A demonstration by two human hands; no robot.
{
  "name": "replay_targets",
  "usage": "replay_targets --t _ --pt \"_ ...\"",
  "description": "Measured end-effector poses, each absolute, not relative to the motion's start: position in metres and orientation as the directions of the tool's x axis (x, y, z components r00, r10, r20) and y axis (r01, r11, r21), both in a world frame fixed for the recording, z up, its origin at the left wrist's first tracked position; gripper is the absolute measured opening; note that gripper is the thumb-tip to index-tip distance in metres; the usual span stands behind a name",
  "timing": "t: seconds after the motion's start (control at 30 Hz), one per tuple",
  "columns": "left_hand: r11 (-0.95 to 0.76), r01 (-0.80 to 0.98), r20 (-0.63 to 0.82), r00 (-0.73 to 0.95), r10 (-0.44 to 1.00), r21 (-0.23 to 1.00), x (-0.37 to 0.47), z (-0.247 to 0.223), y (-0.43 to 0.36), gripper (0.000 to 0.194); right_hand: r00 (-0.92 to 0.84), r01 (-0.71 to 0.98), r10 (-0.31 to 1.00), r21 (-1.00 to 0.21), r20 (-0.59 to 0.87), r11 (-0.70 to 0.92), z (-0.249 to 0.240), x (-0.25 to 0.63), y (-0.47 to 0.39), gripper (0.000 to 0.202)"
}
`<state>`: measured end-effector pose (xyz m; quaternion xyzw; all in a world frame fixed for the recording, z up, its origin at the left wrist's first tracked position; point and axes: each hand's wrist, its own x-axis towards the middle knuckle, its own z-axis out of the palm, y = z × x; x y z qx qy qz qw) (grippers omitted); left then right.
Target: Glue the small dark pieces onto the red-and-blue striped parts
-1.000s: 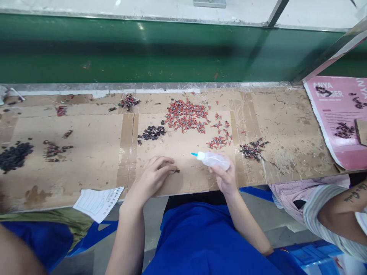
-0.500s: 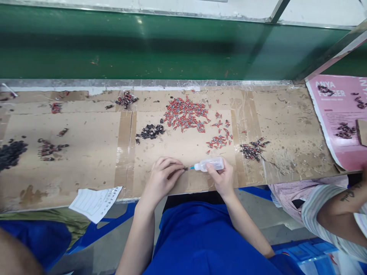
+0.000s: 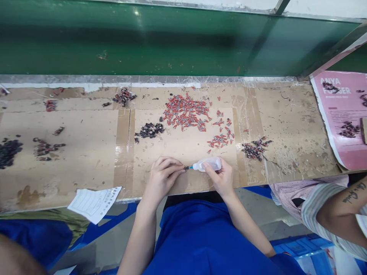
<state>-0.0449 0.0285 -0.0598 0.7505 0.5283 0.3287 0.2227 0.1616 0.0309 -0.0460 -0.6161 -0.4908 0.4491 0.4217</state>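
Between the thumb and fingertips of my left hand [image 3: 166,175] is a small black part [image 3: 186,168]. My right hand [image 3: 223,176] is closed around a clear squeeze bottle [image 3: 212,164], whose thin blue tip points left and meets or nearly meets the black part. Beyond my hands lies a large pile of small red parts [image 3: 186,110], with a smaller red group [image 3: 220,140] nearer on its right. A pile of black pieces [image 3: 150,130] sits to the left of the red pile. Joined red and black pieces [image 3: 254,149] are heaped to the right of my right hand.
Cardboard [image 3: 94,152] covers the bench. More dark pieces [image 3: 10,152] and red-black groups [image 3: 46,148] lie at left. A paper sheet [image 3: 94,202] overhangs the front edge. At right are a pink poster [image 3: 341,110] and another person's arm [image 3: 344,206]. A green panel [image 3: 172,42] stands behind.
The bottle has tilted slightly and shifted a little to the left in my right hand. My left hand keeps its pinch on the black part. The camera view has shifted slightly.
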Motion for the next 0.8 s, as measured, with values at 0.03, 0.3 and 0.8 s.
replay_targets --t 0.03,0.3,0.8 --pt "-0.342 0.647 0.260 0.222 0.940 0.682 -0.0443 -0.0595 0.0282 0.011 0.116 0.228 0.984 -0.960 -0.136 -0.160 -0.0456 0.1615 0.0310 0.029" --pt "-0.304 0.672 0.247 0.181 0.952 0.675 -0.0394 -0.0571 0.0257 0.013 0.142 0.218 0.982 -0.964 -0.123 -0.153 -0.0430 0.1617 0.0323 0.028" --pt "-0.307 0.676 0.240 0.194 0.951 0.670 -0.0410 -0.0574 0.0259 0.013 0.103 0.252 0.986 -0.955 -0.133 -0.156 -0.0448 0.1625 0.0322 0.029"
